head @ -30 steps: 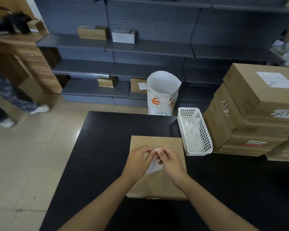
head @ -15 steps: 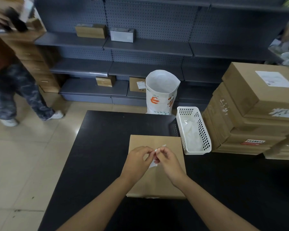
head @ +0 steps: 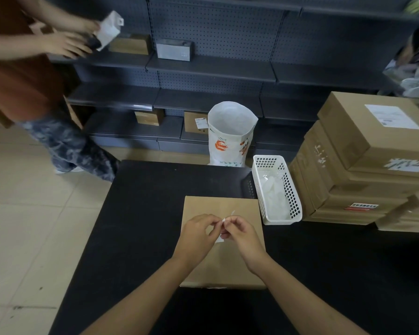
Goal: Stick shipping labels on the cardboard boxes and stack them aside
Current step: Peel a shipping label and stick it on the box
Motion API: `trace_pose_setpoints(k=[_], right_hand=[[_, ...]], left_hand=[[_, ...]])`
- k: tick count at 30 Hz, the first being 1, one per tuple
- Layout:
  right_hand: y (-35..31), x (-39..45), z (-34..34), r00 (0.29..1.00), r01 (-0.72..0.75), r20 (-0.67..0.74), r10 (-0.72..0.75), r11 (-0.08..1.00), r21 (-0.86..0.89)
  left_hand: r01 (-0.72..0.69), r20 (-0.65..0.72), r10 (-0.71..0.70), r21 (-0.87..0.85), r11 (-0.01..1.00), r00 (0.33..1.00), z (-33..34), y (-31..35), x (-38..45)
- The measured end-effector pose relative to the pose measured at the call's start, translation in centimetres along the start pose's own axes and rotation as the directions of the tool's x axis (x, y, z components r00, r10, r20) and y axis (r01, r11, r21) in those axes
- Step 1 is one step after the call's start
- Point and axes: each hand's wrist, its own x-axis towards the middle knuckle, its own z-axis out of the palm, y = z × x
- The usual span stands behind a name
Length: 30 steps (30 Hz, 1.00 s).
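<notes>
A flat brown cardboard box [head: 218,267] lies on the black table [head: 140,213] in front of me. Above its top, my left hand [head: 196,234] and my right hand [head: 243,234] meet and pinch a small white shipping label [head: 224,222] between their fingertips. The label is mostly hidden by my fingers; a thin white edge sticks up and a corner shows below. To the right stands a stack of brown cardboard boxes [head: 363,165], the top one bearing a white label [head: 392,116].
A white perforated basket [head: 293,206] holding white sheets sits between the box and the stack. Beyond the table's far edge stands an open white bag [head: 231,134]. Grey shelves [head: 203,66] with small boxes line the back. A person [head: 27,81] stands at the left, handling a white item.
My hands have stayed over the box, working the label between the fingertips; less of it hangs below them now. The person at the left has walked closer into view.
</notes>
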Motion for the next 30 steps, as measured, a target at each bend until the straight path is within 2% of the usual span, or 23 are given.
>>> trace_pose_setpoints(k=[8,13,17,23,26,30], right_hand=[[0.1,-0.1,-0.2,1.0,-0.006,0.013,0.007,1.0,-0.018],[0.1,-0.1,0.0,0.998,0.06,0.019,-0.057,0.981,-0.185],[0.6,0.0,-0.3,0.989,0.151,0.046,-0.144,0.935,-0.322],[0.6,-0.1,-0.8,0.974,0.225,0.119,-0.192,0.878,-0.423],[0.1,-0.2,-0.8,0.967,0.256,0.139,-0.216,0.847,-0.465],[-0.1,0.0,-0.6,0.985,0.171,0.022,-0.174,0.927,-0.333]], left_hand=[[-0.014,0.012,0.014,0.038,0.999,1.0,0.1,-0.1,0.0],[-0.102,0.037,0.098,0.133,0.986,0.994,0.0,-0.2,0.3],[-0.111,0.098,0.098,0.142,0.984,0.99,-0.1,-0.6,0.3],[0.007,0.145,-0.012,0.035,0.999,0.989,0.0,-0.7,0.4],[0.129,0.128,-0.119,-0.07,0.989,0.985,0.0,-0.4,0.5],[0.325,0.027,-0.329,-0.261,0.909,0.944,-0.2,-0.1,1.1]])
